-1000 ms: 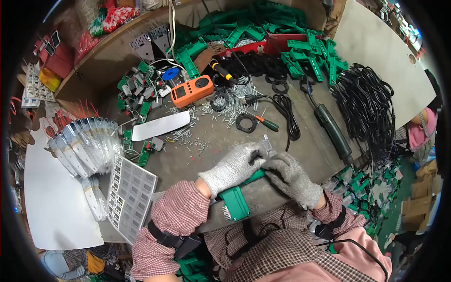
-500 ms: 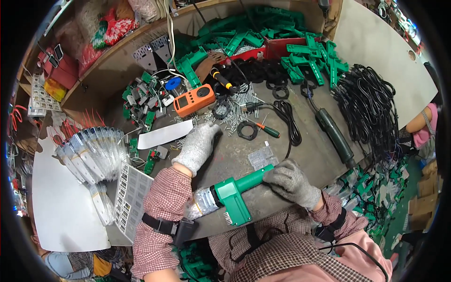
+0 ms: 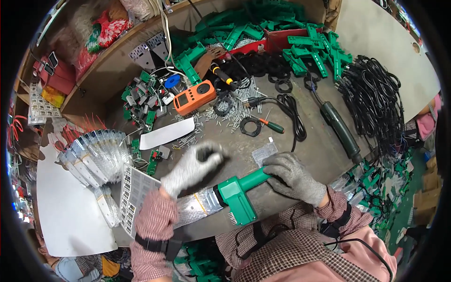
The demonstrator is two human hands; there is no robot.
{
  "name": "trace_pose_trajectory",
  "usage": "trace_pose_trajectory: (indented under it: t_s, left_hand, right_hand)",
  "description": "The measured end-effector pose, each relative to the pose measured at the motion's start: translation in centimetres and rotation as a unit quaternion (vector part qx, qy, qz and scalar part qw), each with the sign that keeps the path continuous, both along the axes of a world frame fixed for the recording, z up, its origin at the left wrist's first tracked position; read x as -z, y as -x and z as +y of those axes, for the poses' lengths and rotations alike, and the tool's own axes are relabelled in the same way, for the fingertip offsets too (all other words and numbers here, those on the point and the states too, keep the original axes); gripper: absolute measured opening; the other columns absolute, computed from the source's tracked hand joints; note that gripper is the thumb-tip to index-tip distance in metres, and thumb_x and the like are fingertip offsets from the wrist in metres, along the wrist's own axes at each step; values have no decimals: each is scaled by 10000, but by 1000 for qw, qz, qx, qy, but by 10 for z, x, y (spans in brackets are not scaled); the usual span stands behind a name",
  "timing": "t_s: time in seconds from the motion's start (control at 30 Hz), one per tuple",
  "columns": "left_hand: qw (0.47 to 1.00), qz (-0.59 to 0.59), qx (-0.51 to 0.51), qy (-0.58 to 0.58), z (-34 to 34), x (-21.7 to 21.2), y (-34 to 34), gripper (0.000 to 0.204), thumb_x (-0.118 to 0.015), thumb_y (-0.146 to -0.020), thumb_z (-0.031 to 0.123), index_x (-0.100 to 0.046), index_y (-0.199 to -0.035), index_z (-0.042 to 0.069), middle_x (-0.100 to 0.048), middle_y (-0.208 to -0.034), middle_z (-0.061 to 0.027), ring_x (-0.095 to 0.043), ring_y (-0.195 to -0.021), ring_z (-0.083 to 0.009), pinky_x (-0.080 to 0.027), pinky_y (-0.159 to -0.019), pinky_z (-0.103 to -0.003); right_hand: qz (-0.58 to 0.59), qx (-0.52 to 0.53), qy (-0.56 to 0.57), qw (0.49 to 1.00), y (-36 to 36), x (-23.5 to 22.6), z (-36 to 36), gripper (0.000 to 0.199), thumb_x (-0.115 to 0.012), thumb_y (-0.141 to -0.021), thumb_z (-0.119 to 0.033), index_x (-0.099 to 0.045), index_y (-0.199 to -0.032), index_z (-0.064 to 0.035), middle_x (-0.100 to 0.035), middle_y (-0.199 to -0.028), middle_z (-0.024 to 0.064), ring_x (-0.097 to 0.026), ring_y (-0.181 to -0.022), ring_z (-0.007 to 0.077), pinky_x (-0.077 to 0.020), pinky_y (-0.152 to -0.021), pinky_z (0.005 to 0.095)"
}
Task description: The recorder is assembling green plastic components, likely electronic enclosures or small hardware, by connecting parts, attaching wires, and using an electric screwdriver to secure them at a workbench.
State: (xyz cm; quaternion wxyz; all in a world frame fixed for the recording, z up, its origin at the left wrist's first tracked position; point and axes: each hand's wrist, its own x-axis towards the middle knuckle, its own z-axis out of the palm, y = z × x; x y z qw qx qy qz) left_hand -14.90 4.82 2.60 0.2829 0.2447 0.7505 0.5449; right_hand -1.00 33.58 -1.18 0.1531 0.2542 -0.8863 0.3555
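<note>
My gloved right hand [image 3: 293, 181] is closed around the handle end of a green plastic tool body [image 3: 235, 195], which lies on the bench in front of me. Its black collar joins a clear-wrapped, silvery barrel [image 3: 197, 207] with a yellow band around it. Above that barrel, my gloved left hand [image 3: 190, 169] is blurred, thumb and fingertips curled together in a pinch; anything between them is too small to make out. Loose screws [image 3: 235, 105] lie scattered farther back, near a black ring [image 3: 250, 127] and a screwdriver [image 3: 272, 125] with a green and orange handle.
An orange meter [image 3: 195, 97] sits beside circuit boards [image 3: 145, 103]. Wrapped barrels [image 3: 96, 157] fan out at left. Green housings [image 3: 319, 49] pile up at the back. A dark green electric screwdriver [image 3: 339, 131] and bundled black cords [image 3: 373, 98] lie at right.
My left hand has drawn back from the screws toward me, over the wrapped barrel. My right hand keeps its hold on the green tool body. The whole view has shifted slightly.
</note>
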Motion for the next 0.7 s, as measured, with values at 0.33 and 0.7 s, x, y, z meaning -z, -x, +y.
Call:
trace_pose_trajectory:
  t_s: [0.33,0.7]
  left_hand:
    - [972,216,73,61,-23,2,-65,285,-629,-1005,127,-662,-1270,26,-683,-1161,-149,-655,-1121,-290,-510,-994,-402]
    - [814,485,-125,295,-39,28,48,124,-666,-874,42,-676,-997,43,-694,-996,-170,-652,-1007,-380,-525,-900,-473]
  right_hand:
    - [14,-15,-9,1000,9,-9,3,322,-747,-845,-105,-658,-1153,-74,-634,-1215,125,-603,-1157,335,-488,-1004,467]
    - [-56,-6,-310,949,167,-31,69,280,-685,-862,-115,-650,-1130,-39,-651,-1117,191,-682,-988,406,-557,-822,487]
